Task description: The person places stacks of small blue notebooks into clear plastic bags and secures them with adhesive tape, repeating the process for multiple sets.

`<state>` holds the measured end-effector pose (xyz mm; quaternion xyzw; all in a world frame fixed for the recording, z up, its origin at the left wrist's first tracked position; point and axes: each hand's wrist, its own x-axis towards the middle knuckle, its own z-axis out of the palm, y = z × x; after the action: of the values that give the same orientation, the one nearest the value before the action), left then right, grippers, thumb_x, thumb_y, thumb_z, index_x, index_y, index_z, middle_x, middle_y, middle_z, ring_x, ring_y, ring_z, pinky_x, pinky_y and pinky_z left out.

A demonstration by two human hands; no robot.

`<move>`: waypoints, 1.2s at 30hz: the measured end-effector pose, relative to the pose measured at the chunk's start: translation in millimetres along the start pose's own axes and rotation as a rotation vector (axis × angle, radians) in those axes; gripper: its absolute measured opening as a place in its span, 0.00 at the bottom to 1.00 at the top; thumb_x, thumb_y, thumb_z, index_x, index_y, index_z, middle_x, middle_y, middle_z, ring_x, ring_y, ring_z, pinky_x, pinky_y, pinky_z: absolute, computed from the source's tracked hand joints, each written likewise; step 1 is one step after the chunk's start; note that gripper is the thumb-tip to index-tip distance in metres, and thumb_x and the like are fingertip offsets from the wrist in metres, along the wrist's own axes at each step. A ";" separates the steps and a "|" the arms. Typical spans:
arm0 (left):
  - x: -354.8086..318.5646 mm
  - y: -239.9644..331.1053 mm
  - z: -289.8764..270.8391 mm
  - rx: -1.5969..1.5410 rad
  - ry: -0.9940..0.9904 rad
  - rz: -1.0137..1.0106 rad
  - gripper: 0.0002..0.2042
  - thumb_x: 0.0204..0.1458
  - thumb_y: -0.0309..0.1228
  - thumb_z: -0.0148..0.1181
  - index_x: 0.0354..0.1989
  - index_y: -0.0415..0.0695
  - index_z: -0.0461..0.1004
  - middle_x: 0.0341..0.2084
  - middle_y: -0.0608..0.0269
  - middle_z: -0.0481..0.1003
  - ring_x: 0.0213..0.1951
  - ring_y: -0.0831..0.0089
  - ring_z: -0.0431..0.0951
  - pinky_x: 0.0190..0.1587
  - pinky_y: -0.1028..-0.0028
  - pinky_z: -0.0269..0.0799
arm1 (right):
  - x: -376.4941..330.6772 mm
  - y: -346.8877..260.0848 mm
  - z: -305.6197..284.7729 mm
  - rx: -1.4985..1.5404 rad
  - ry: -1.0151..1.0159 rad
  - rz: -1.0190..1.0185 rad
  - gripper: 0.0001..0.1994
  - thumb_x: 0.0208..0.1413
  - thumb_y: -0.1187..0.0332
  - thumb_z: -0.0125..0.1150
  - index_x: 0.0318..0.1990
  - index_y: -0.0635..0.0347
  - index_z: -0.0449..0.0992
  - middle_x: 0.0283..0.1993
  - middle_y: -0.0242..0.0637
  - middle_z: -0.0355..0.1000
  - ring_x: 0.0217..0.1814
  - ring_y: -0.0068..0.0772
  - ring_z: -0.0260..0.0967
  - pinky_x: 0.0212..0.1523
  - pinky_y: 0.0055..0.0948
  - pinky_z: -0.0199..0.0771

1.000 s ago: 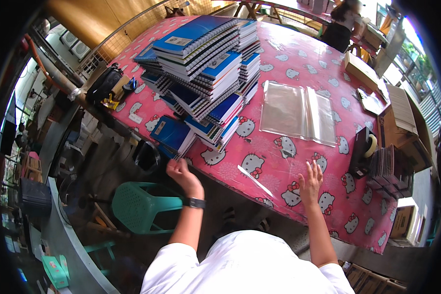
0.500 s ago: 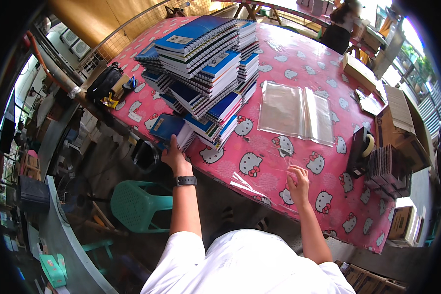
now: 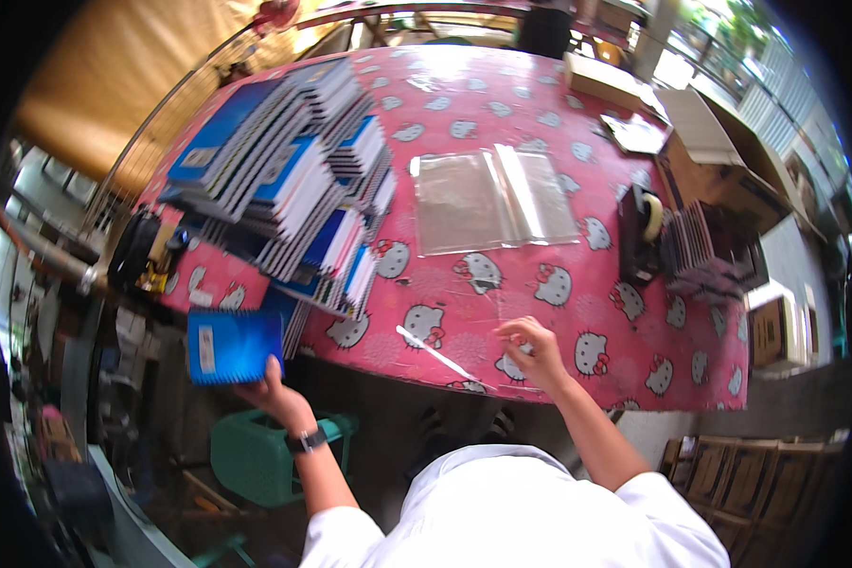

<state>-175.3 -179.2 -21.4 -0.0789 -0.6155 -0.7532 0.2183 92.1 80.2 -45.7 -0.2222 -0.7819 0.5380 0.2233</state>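
One blue notebook [image 3: 232,343] is up in the person's left hand [image 3: 280,398], just out from the near left corner of the big notebook stack [image 3: 289,185], which I'll steer by. From where I stand, the thumb presses on the cover and the other fingers go underneath, mostly hidden; the spiral edge faces the person's body, and a pale label sits toward the far left of the cover. Another blue notebook [image 3: 279,309] pokes out at the stack's foot, partly behind the held one.

To the right of the stack and nearer the person, the right hand [image 3: 538,353] is narrow, fingers bent and tips close together over the pink tabletop [image 3: 559,312]. I can't tell whether any thin film is pinched there. Between that hand and the stack's near side lies a slim white strip [image 3: 440,355].

Directly right of the stack, clear plastic sleeves [image 3: 459,206] lie flat and shiny. Much farther right of it are a black tape dispenser [image 3: 637,251], a pile of brown spiral-bound books [image 3: 705,246] and an open cardboard box [image 3: 715,156]. Left of the stack sits a black bag [image 3: 131,254]; below its near side, a green stool [image 3: 254,459] stands on the floor.
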 end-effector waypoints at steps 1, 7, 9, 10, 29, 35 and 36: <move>-15.3 9.2 -4.5 0.008 -0.133 0.008 0.24 0.43 0.30 0.65 0.49 0.39 0.67 0.48 0.57 0.70 0.45 0.66 0.71 0.50 0.65 0.67 | 5.4 -23.5 5.3 -0.003 -0.040 -0.110 0.20 0.42 0.73 0.66 0.47 0.58 0.72 0.49 0.39 0.71 0.53 0.38 0.65 0.58 0.37 0.60; -127.3 0.6 48.6 0.107 -1.207 0.245 0.25 0.41 0.24 0.66 0.50 0.41 0.65 0.44 0.57 0.71 0.47 0.64 0.72 0.52 0.62 0.66 | 15.9 -87.3 6.4 0.018 -0.247 -0.324 0.43 0.32 0.67 0.74 0.60 0.55 0.58 0.60 0.39 0.60 0.65 0.41 0.51 0.65 0.43 0.44; -148.4 -15.9 76.0 -0.074 -1.262 -0.123 0.30 0.37 0.25 0.69 0.51 0.43 0.61 0.46 0.55 0.70 0.51 0.63 0.70 0.54 0.62 0.64 | 10.5 -56.6 -4.5 0.267 -0.183 -0.178 0.42 0.30 0.74 0.74 0.59 0.54 0.59 0.55 0.37 0.62 0.60 0.35 0.57 0.62 0.37 0.54; -153.7 -20.9 89.6 -0.080 -1.299 -0.229 0.32 0.35 0.25 0.70 0.51 0.43 0.60 0.48 0.55 0.69 0.52 0.62 0.69 0.55 0.62 0.63 | 8.8 -40.6 -11.8 0.287 -0.135 -0.126 0.42 0.29 0.76 0.73 0.58 0.54 0.59 0.55 0.36 0.63 0.59 0.33 0.59 0.60 0.34 0.57; -180.9 -69.7 139.2 -0.101 -1.464 -0.307 0.40 0.33 0.23 0.72 0.57 0.44 0.55 0.48 0.59 0.68 0.51 0.68 0.69 0.53 0.69 0.67 | 14.7 27.1 -23.5 0.193 -0.052 0.128 0.46 0.32 0.76 0.68 0.63 0.52 0.50 0.61 0.45 0.55 0.67 0.40 0.50 0.64 0.36 0.54; -182.7 -83.8 129.6 -0.226 -1.367 -0.568 0.37 0.36 0.26 0.72 0.56 0.43 0.57 0.47 0.56 0.69 0.49 0.67 0.71 0.51 0.69 0.69 | 28.2 -82.9 -29.3 -0.778 -0.013 -0.150 0.63 0.27 0.54 0.76 0.69 0.56 0.35 0.73 0.48 0.31 0.76 0.49 0.21 0.70 0.53 0.29; -186.1 -83.2 130.9 -0.209 -1.375 -0.564 0.37 0.36 0.26 0.72 0.56 0.43 0.57 0.47 0.56 0.69 0.50 0.66 0.71 0.51 0.69 0.69 | 35.1 -68.6 -16.7 -0.927 -0.170 -0.026 0.65 0.25 0.52 0.77 0.70 0.56 0.35 0.73 0.46 0.30 0.76 0.49 0.20 0.70 0.55 0.27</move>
<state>-64.3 2.0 -137.7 -0.3913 -0.5354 -0.6160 -0.4253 66.4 91.0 28.1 -0.2437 -0.9579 0.1459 0.0423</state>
